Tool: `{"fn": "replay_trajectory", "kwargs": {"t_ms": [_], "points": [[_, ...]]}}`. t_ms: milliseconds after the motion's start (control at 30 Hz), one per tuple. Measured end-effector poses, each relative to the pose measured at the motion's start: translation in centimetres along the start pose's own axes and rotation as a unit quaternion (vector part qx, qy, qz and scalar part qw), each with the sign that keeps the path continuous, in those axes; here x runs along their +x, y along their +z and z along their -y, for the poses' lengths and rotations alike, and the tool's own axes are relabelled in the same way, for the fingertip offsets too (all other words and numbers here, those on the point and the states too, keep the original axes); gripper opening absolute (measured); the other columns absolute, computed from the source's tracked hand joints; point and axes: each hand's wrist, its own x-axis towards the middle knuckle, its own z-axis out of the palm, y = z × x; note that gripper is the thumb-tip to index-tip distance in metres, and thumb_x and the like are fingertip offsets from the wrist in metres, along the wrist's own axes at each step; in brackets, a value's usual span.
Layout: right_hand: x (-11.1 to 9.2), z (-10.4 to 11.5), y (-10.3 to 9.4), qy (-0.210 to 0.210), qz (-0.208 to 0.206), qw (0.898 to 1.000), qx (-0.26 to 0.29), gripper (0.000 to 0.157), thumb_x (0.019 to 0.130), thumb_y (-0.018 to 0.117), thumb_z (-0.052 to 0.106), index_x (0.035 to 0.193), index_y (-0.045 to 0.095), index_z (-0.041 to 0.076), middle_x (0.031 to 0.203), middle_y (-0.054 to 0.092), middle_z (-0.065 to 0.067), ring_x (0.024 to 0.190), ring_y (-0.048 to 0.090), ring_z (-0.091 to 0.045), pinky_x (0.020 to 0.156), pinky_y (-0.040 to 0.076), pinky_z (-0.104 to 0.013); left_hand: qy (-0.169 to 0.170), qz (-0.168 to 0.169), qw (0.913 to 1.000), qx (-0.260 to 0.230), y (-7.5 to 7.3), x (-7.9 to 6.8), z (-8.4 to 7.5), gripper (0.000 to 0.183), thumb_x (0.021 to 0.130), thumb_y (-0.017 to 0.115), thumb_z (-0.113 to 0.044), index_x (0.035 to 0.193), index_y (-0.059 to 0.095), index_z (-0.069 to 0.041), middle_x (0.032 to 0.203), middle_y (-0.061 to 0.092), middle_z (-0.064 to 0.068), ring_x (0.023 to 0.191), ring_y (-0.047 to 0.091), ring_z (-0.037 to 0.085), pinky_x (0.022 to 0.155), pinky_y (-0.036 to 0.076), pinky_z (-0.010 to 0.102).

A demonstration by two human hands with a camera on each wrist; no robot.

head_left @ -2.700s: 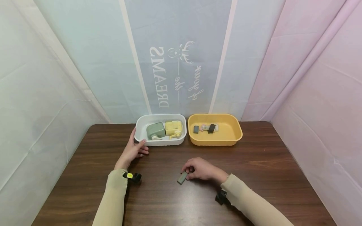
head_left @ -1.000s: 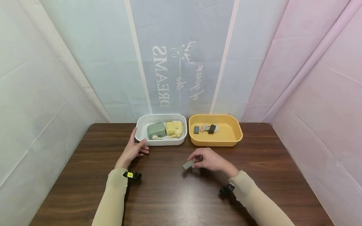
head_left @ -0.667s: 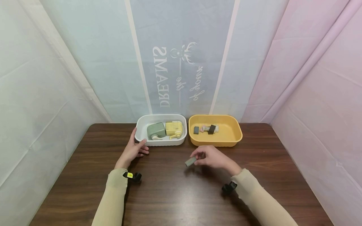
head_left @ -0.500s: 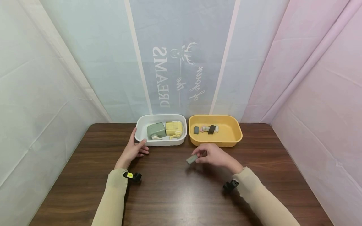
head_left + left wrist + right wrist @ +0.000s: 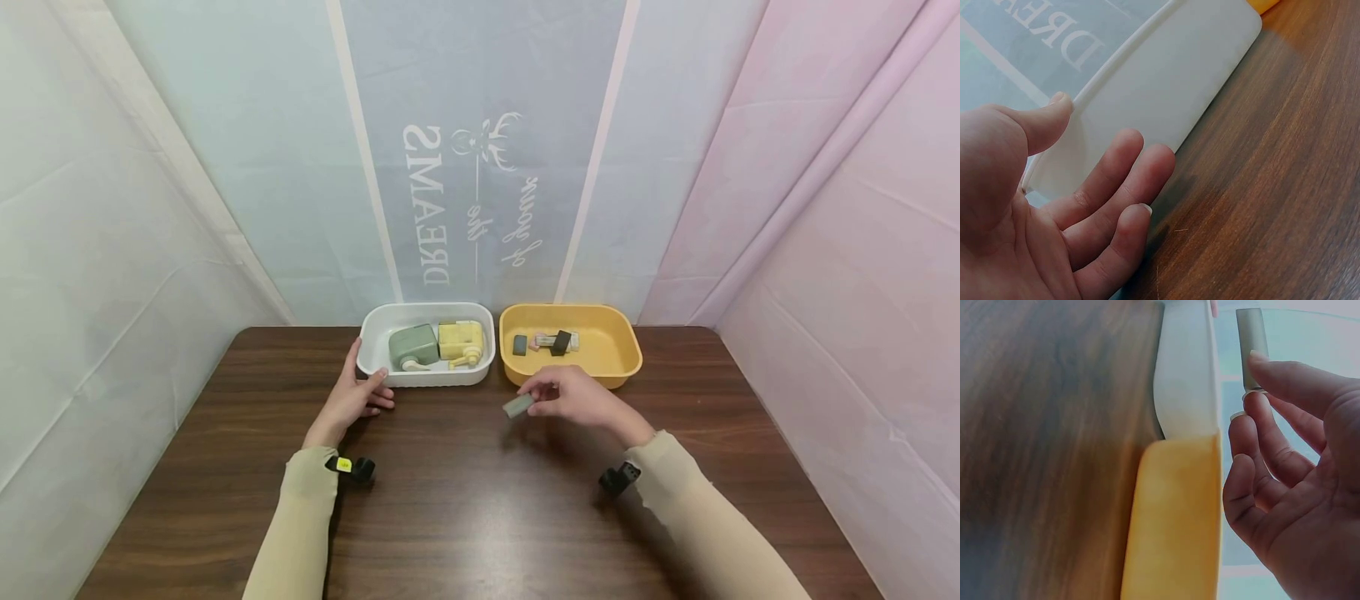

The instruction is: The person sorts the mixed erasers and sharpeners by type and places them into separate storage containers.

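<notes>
My right hand [image 5: 573, 396] pinches a small grey-green eraser-like block [image 5: 517, 406] between thumb and fingertips, above the table just in front of the yellow bin [image 5: 611, 350]. In the right wrist view the block [image 5: 1251, 340] sticks out past the thumb, and the other fingers are bent. My left hand [image 5: 351, 402] rests at the left front corner of the white bin [image 5: 442, 380], its thumb touching the rim. The left wrist view has the loosely bent fingers [image 5: 1125, 178] by the outer wall; the index finger is hidden there.
Inside the white bin are a green crank pencil sharpener [image 5: 412, 343] and a yellow one [image 5: 459, 340]. The yellow bin holds a grey block [image 5: 520, 345], a black piece [image 5: 560, 342] and other small pale pieces. Both bins stand at the table's [image 5: 420, 500] back edge before a curtain [image 5: 480, 83].
The right hand has lifted the grey-green block off the table and carried it back and to the right, towards the yellow bin. The left hand stays at the white bin.
</notes>
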Motion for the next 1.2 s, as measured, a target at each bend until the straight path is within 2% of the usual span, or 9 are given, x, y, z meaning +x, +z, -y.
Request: {"fn": "replay_trajectory", "kwargs": {"t_ms": [267, 533, 933, 1200], "points": [[0.4, -0.1, -1.5, -0.005, -0.016, 0.999, -0.029, 0.020, 0.086, 0.081, 0.017, 0.105, 0.075, 0.017, 0.087, 0.066, 0.010, 0.082, 0.060, -0.011, 0.073, 0.051, -0.030, 0.001, 0.012, 0.9999, -0.008, -0.1, -0.1, -0.2, 0.085, 0.103, 0.056, -0.035, 0.157, -0.009, -0.044, 0.090, 0.072, 0.020, 0.079, 0.073, 0.028, 0.066, 0.055, 0.037], [0.8, -0.7, -2.7, 0.005, -0.037, 0.998, -0.044, 0.021, 0.083, 0.083, 0.014, 0.103, 0.075, 0.015, 0.083, 0.066, 0.009, 0.080, 0.061, -0.011, 0.073, 0.051, -0.029, 0.002, 0.026, 0.9996, -0.008, 0.2, -1.6, -2.5, 0.085, 0.105, 0.054, -0.025, 0.160, -0.011, -0.030, 0.094, 0.070, 0.028, 0.084, 0.072, 0.038, 0.070, 0.055, 0.043], [1.3, -1.7, -4.6, 0.033, -0.055, 0.997, -0.045, 0.023, 0.083, 0.082, 0.012, 0.105, 0.076, 0.013, 0.084, 0.067, 0.005, 0.083, 0.064, -0.016, 0.070, 0.050, -0.032, -0.002, 0.024, 0.9996, -0.016, 0.3, -1.7, -2.5, 0.085, 0.105, 0.055, -0.024, 0.159, -0.010, -0.032, 0.093, 0.071, 0.027, 0.081, 0.073, 0.035, 0.070, 0.055, 0.042], [1.9, -3.1, -5.6, 0.066, -0.047, 0.996, -0.033, 0.024, 0.085, 0.080, 0.013, 0.107, 0.075, 0.007, 0.086, 0.067, 0.000, 0.081, 0.061, -0.019, 0.066, 0.047, -0.032, -0.005, 0.024, 0.9997, -0.005, 0.3, -2.0, -2.8, 0.085, 0.105, 0.054, -0.023, 0.160, -0.011, -0.030, 0.095, 0.070, 0.029, 0.084, 0.072, 0.039, 0.071, 0.055, 0.042]]}}
